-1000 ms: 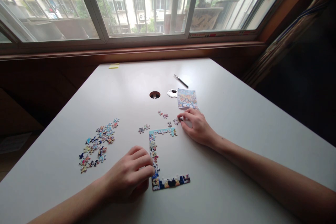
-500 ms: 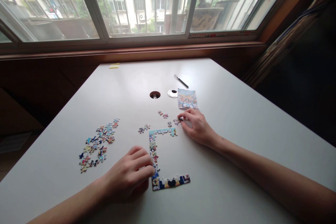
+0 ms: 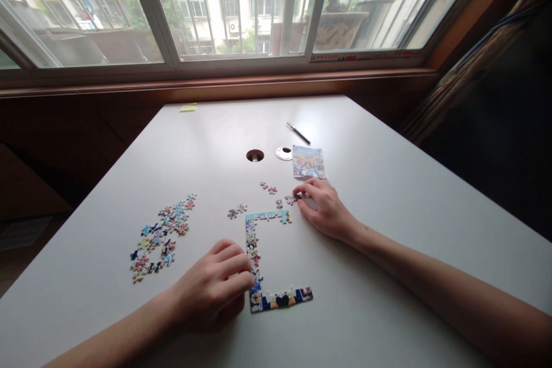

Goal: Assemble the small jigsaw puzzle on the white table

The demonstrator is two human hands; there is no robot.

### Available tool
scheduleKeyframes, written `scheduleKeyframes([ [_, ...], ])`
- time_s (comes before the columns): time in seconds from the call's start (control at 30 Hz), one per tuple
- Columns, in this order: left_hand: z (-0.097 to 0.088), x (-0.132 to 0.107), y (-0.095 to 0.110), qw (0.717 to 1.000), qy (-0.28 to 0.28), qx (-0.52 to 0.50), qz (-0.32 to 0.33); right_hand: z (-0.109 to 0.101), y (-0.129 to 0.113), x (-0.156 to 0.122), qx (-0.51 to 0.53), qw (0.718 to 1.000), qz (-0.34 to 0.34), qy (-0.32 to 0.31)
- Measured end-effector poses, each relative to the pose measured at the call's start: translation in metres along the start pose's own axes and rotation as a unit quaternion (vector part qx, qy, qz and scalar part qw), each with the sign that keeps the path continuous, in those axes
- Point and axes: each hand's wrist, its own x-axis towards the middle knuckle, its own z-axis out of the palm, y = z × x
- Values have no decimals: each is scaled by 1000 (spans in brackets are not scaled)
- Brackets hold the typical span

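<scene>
A jigsaw puzzle border (image 3: 282,299) lies joined in a C shape, with its top, left side and bottom in place and the right side open. My left hand (image 3: 222,279) rests at its left edge, fingers curled inward; whatever is under them is hidden. Beyond the upper right corner, my right hand (image 3: 319,204) pinches a small dark puzzle piece (image 3: 296,196) between thumb and forefinger, low over the table. Loose puzzle pieces (image 3: 288,200) lie right by those fingertips, and one more piece (image 3: 279,204) sits just above the border's top edge.
A pile of loose pieces (image 3: 172,218) spreads at the left. Small groups of pieces (image 3: 237,210) lie above the border. Farther back are a picture sheet (image 3: 308,162), a pen (image 3: 298,133), a round cover (image 3: 283,153), a cable hole (image 3: 255,156) and a yellow note (image 3: 188,107).
</scene>
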Motion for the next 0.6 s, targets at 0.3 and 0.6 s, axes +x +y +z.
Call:
scheduleKeyframes([
  [0.3, -1, 0, 0, 1000, -9, -11, -1, -1, 0, 0, 3, 1000, 2, -2],
  [0.6, -1, 1, 0, 1000, -2, 2, 2, -1, 0, 0, 3, 1000, 2, -3],
])
